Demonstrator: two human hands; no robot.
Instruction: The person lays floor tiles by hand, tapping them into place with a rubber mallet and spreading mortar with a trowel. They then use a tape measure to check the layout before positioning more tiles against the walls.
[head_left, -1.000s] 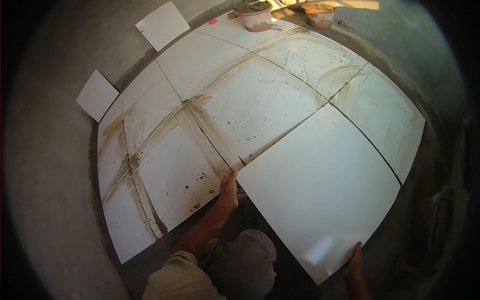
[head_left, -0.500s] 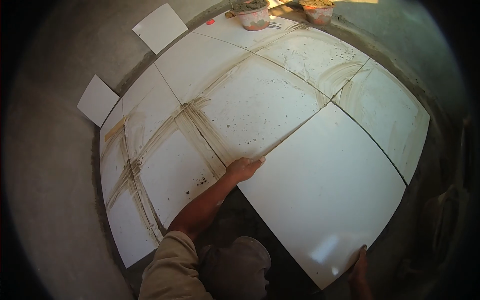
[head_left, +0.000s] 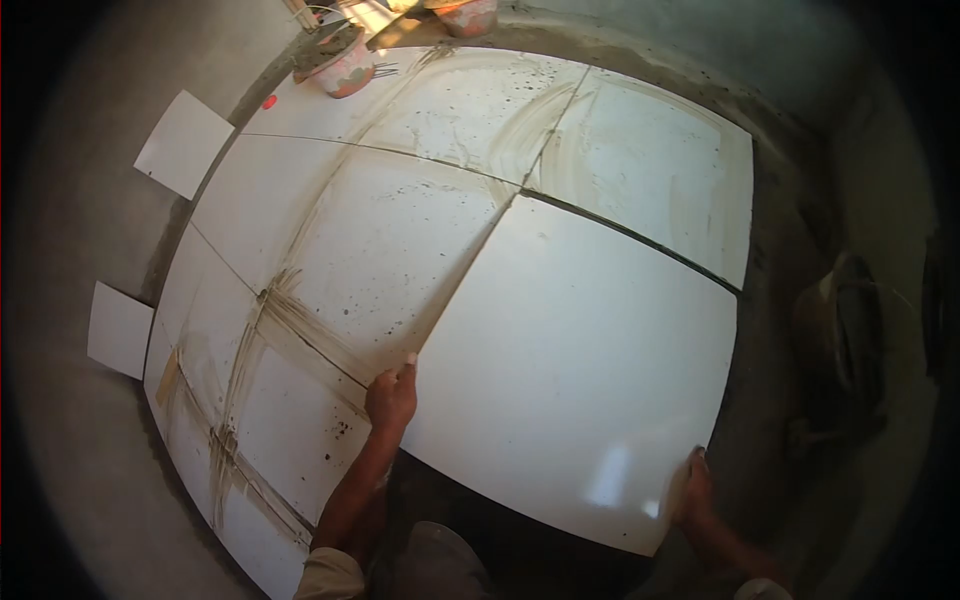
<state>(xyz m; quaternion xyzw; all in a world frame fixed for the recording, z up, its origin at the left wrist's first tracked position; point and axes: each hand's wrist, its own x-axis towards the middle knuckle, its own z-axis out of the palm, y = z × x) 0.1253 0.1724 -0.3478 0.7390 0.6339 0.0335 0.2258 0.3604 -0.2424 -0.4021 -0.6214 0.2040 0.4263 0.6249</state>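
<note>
Large white tile lying between two hands at its edges

The large tile (head_left: 590, 370) is lying face up in front of the person; the left hand (head_left: 391, 400) is curling at its left edge, one fingertip resting by the rim, though how firmly those fingers are closing cannot be told; the right hand (head_left: 697, 495) is clamping the lower part of the right edge, its thumb showing at the rim.

The left edge is running close along a speckled tile (head_left: 390, 250), with a thin shadow between, and whether they are touching cannot be told; the upper right edge is facing a smeared tile (head_left: 660, 160) across a narrow dark gap; below the lower edge and beyond the right one, dark ground (head_left: 520, 530) is lying open.

Two hands are working on one large tile; two small white tiles, an upper one (head_left: 184, 143) and a lower one (head_left: 120, 328), are standing by the left wall; two buckets, a nearer one (head_left: 340, 75) and a farther one (head_left: 466, 18), are sitting at the far end; one red object (head_left: 269, 102) is lying near them; one tan strip (head_left: 167, 378) is lying at far left.
</note>
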